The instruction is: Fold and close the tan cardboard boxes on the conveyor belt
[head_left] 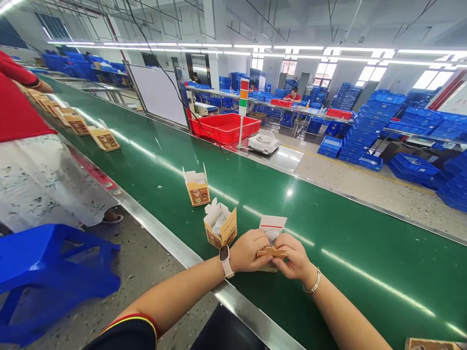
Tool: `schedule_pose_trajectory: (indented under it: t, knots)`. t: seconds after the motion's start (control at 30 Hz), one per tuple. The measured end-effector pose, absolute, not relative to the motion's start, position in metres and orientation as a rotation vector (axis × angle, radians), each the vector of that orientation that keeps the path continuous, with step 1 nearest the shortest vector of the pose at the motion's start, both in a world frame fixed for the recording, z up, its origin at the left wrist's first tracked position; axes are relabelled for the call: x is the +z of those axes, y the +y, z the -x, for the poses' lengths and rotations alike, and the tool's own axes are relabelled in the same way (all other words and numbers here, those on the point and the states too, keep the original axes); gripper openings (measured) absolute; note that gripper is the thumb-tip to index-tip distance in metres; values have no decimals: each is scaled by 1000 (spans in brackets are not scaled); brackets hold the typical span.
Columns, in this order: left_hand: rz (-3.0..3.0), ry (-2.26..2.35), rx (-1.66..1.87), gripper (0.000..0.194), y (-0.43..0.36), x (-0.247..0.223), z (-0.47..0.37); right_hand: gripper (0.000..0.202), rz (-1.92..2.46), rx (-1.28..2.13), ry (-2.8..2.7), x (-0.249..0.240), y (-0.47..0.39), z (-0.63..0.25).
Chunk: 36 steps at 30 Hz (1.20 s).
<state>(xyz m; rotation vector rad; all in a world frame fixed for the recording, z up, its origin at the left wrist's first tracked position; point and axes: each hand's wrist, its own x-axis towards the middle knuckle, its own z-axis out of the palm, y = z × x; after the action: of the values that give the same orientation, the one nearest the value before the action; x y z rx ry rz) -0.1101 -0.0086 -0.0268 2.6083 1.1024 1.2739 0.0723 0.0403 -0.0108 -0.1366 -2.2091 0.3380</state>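
Both hands are at a small cardboard box (273, 222) with a white inside and a red line across its raised back flap. My left hand (251, 250), wearing a watch, has its fingers closed on the box's left side and near brown flap. My right hand (294, 256), with a bracelet at the wrist, pinches the same flap from the right. The lower part of this box is mostly covered by the hands. Just left of my left hand stands an open printed box (221, 226) with something whitish inside. Behind it is another open box (199, 192).
A green conveyor belt (365, 257) with a metal edge (160, 238) runs across. More boxes (104, 138) sit far left beside a person in a red top (22, 97). Across the belt are a red tray (226, 129), a scale (264, 143) and a signal light (243, 99). A blue stool (47, 262) stands left.
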Motion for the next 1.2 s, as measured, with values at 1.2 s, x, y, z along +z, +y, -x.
schedule_pose_trajectory:
  t: [1.2]
  knots:
    - [-1388, 1267, 1514, 31, -7, -22, 38, 36, 1094, 792, -1286, -38, -9, -105]
